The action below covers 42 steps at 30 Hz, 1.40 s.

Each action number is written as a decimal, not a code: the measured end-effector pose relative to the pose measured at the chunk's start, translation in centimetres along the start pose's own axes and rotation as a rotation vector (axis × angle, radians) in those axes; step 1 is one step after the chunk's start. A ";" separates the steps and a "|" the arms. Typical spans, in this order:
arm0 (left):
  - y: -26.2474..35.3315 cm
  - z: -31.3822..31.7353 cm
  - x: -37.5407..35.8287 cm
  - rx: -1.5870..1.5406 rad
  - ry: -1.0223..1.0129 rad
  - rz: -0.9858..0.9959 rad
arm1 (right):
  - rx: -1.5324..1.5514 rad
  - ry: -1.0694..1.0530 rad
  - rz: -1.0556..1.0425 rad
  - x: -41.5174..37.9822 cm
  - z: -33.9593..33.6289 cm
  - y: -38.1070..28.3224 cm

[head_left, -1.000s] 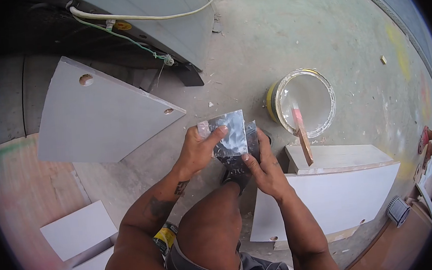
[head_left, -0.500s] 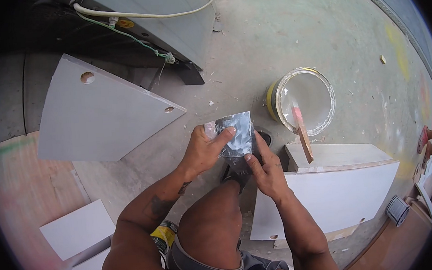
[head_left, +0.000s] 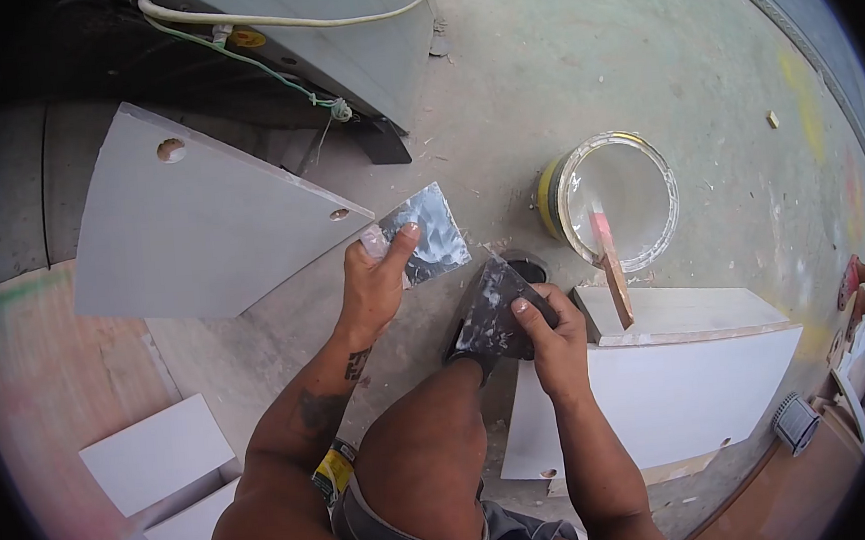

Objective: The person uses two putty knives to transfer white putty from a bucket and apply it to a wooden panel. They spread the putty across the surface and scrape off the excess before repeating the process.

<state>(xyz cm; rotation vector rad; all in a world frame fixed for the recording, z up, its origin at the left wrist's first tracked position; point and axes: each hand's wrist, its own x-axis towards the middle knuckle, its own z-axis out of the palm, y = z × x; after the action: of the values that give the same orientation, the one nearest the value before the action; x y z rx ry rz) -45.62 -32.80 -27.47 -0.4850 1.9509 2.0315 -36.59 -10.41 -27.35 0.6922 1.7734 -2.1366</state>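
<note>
My left hand (head_left: 372, 292) is closed around a square metal putty scraper (head_left: 438, 237), its thumb pressed on the face, which is smeared with whitish putty. In my right hand (head_left: 558, 346) is a dark flat scraper (head_left: 493, 308) spotted with putty, pinched between thumb and fingers. The two scrapers are apart, the metal one higher and to the left. Beyond my right hand stands a bucket (head_left: 554, 196) of greyish putty, with a red-tipped wooden stick (head_left: 612, 278) leaning out over its rim.
A grey angled panel (head_left: 199, 226) with two holes lies at left, under a grey metal cabinet (head_left: 358, 59). White panels (head_left: 682, 393) are stacked at right, and smaller white boards (head_left: 160, 455) at lower left. Another person's foot (head_left: 847, 281) shows at the right edge.
My hands have moved apart. The metal scraper has come off the dark one and shifted left and up, while the dark scraper is now fully exposed in my right hand.
</note>
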 end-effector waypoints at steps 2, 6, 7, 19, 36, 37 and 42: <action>-0.2 0.5 -0.4 -0.028 0.032 0.013 | 0.099 0.052 0.075 0.0 0.9 -0.9; -0.2 1.8 -1.2 -0.057 0.078 0.009 | 0.132 0.088 0.106 0.7 1.2 0.1; -0.1 2.1 -1.3 -0.062 0.091 0.003 | 0.136 0.083 0.126 0.8 1.3 0.1; -1.0 2.4 -2.1 -0.044 0.074 0.064 | 0.174 0.126 0.074 0.8 2.4 1.3; -0.2 2.9 -5.1 0.132 -0.062 -0.069 | 0.274 0.138 0.132 1.2 2.2 1.3; -0.6 2.8 -5.1 0.139 -0.061 -0.086 | 0.293 0.142 0.131 1.2 2.3 1.5; -0.8 3.1 -6.3 0.129 -0.061 -0.139 | 0.294 0.127 0.147 1.4 2.6 0.6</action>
<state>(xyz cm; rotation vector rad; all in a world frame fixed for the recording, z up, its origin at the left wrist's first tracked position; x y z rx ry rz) -39.71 -29.49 -25.35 -0.5074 1.9407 1.8020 -38.00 -12.97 -28.22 1.0181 1.4262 -2.3176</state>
